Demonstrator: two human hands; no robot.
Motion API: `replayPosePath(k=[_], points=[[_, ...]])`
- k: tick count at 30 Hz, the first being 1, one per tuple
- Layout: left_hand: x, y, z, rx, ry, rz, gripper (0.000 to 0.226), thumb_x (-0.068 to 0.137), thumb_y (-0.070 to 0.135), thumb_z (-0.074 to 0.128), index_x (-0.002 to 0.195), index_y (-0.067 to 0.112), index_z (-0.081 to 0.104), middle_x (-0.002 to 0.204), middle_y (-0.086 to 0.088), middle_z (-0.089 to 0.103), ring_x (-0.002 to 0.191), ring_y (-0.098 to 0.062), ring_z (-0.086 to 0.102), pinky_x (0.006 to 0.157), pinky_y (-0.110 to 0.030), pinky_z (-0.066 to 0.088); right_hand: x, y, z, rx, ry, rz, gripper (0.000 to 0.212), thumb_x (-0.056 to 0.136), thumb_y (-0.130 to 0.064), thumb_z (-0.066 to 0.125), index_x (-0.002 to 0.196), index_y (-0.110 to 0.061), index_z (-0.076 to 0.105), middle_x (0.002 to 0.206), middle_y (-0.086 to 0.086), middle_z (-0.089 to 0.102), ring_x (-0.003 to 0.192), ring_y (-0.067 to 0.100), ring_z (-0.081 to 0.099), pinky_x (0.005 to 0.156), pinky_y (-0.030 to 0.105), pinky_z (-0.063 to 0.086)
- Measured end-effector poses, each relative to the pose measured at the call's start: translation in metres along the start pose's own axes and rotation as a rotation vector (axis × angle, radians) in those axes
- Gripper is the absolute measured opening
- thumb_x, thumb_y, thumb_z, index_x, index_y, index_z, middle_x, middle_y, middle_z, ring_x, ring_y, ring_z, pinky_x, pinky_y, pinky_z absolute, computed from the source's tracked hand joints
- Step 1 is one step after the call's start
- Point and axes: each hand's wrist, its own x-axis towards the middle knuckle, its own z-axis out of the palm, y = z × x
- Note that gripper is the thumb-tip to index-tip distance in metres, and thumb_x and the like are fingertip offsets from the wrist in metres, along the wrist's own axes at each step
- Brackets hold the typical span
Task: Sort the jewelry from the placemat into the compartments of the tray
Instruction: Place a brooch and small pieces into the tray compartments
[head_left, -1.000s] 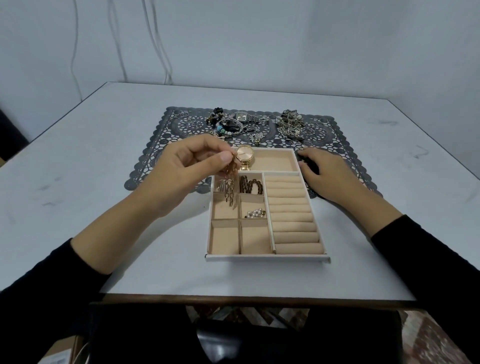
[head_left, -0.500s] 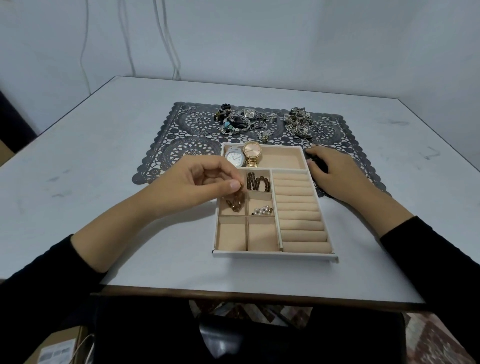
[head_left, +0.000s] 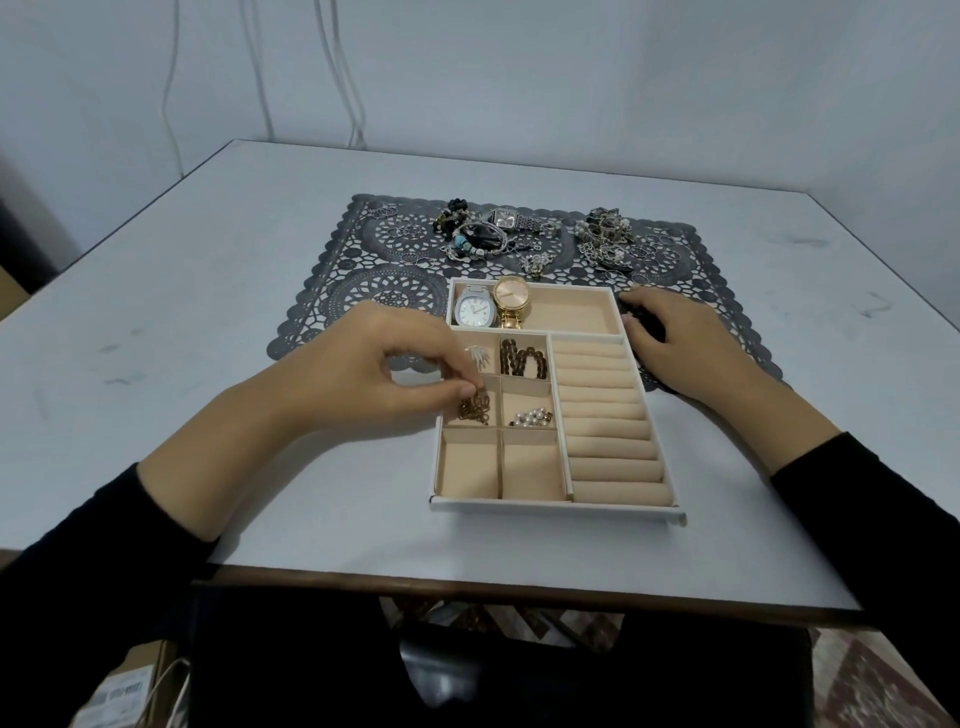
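Down from above the watches (head_left: 511, 297), the left hand (head_left: 363, 374) is pinching the bronze chain (head_left: 475, 408) and laying it into the middle-left compartment of the tray (head_left: 556, 508), while the right hand (head_left: 680, 343) is resting at the rim, its grasp unclear to me; next it probably needs releasing, then reaching to the placemat (head_left: 332, 291).

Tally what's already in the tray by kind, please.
Watches: 2, silver watch and gold watch
Brown bead bracelet: 1
Silver leaf-shaped piece: 1
Bronze chain, pinched by the left hand: 1
Pearl piece: 1
Total: 6
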Motion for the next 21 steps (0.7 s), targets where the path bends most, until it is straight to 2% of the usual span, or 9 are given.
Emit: replayPosePath(k=[7, 10, 12, 14, 17, 21], points=[[0.004, 0.000, 0.001, 0.074, -0.016, 0.044, 0.012, 0.084, 0.017, 0.076, 0.096, 0.018, 0.078, 0.088, 0.007, 0.073, 0.082, -0.015, 0.068, 0.066, -0.029, 0.050, 0.000, 0.001, 0.000, 0.007, -0.003, 0.010, 0.032, 0.096, -0.023, 0.050, 0.126, -0.013, 0.058, 0.120, 0.004, 0.064, 0.111, 0.020, 0.056, 0.089, 0.025, 0.038], [0.004, 0.000, -0.001, 0.072, -0.040, 0.049, 0.014, 0.084, 0.019, 0.077, 0.097, 0.019, 0.078, 0.091, 0.008, 0.074, 0.086, -0.014, 0.068, 0.069, -0.032, 0.053, 0.000, 0.001, 0.000, 0.008, -0.003, 0.007, 0.031, 0.096, -0.023, 0.049, 0.125, -0.013, 0.059, 0.118, 0.004, 0.065, 0.109, 0.020, 0.056, 0.086, 0.023, 0.037], [0.004, 0.000, -0.001, 0.060, -0.031, 0.050, 0.015, 0.084, 0.017, 0.077, 0.098, 0.018, 0.077, 0.091, 0.006, 0.074, 0.086, -0.013, 0.068, 0.072, -0.026, 0.052, 0.000, 0.001, 0.000, 0.013, -0.005, 0.009, 0.032, 0.096, -0.023, 0.049, 0.125, -0.013, 0.059, 0.118, 0.004, 0.064, 0.109, 0.020, 0.056, 0.086, 0.023, 0.037], [0.003, 0.000, -0.002, 0.044, 0.001, 0.038, 0.014, 0.085, 0.017, 0.076, 0.099, 0.015, 0.077, 0.092, 0.005, 0.073, 0.087, -0.012, 0.069, 0.076, -0.022, 0.050, 0.000, 0.001, -0.001, 0.015, -0.013, 0.011, 0.032, 0.097, -0.024, 0.049, 0.126, -0.014, 0.058, 0.120, 0.003, 0.064, 0.112, 0.020, 0.056, 0.088, 0.024, 0.038], [0.003, -0.005, -0.004, 0.060, 0.089, -0.012, 0.014, 0.087, 0.022, 0.073, 0.098, 0.015, 0.076, 0.092, 0.007, 0.073, 0.089, -0.011, 0.069, 0.080, -0.025, 0.053, 0.000, 0.001, -0.002, 0.029, -0.020, 0.012, 0.032, 0.097, -0.025, 0.050, 0.126, -0.014, 0.058, 0.120, 0.003, 0.064, 0.112, 0.019, 0.055, 0.089, 0.024, 0.038], [0.009, -0.020, -0.005, 0.089, 0.230, -0.141, 0.017, 0.090, 0.027, 0.062, 0.102, 0.022, 0.073, 0.096, 0.014, 0.070, 0.095, -0.008, 0.066, 0.083, -0.021, 0.050, 0.002, 0.002, -0.011, 0.027, -0.042, 0.024, 0.029, 0.096, -0.024, 0.051, 0.123, -0.017, 0.060, 0.118, 0.001, 0.064, 0.108, 0.016, 0.055, 0.085, 0.022, 0.035]])
